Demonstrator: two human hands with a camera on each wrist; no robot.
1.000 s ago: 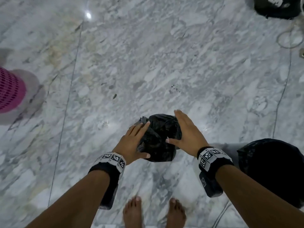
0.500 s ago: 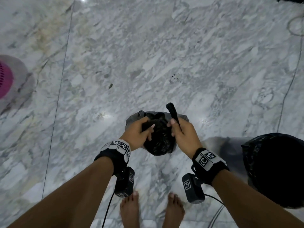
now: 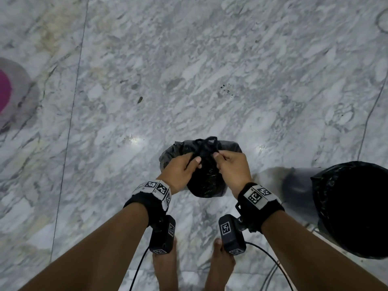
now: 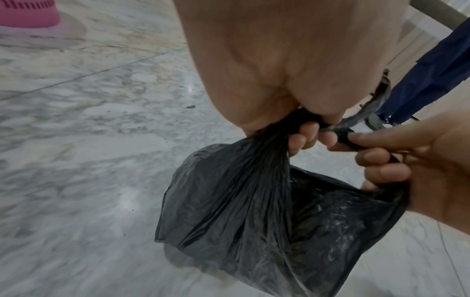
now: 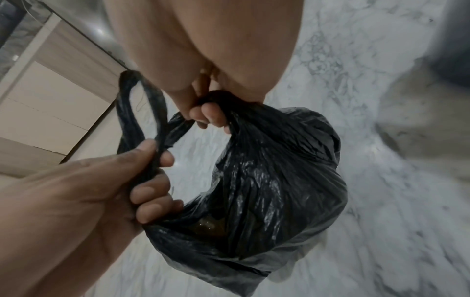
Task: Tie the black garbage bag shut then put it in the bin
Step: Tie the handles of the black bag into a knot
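Observation:
The black garbage bag (image 3: 206, 181) hangs just above the marble floor in front of my feet, held up by both hands. My left hand (image 3: 185, 168) grips the gathered plastic on the bag's left side (image 4: 229, 201), its fingers curled round the bunched neck. My right hand (image 3: 231, 165) grips the gathered plastic on the right side (image 5: 274, 160). The thin handle loops (image 3: 206, 143) stick up between the two hands and cross there; whether they are knotted I cannot tell. The bin (image 3: 352, 208), grey with a black liner, stands open at my right.
A pink perforated basket (image 3: 4, 89) stands at the far left edge. My bare feet (image 3: 165, 267) are directly below the bag, with wrist-camera cables (image 3: 270, 261) trailing past them. A blue cloth (image 4: 432, 76) hangs at the back. Marble floor stretches ahead.
A second ago both hands lay flat on the bag on the floor. They have since closed on its top, raised it, and brought the handle strands together.

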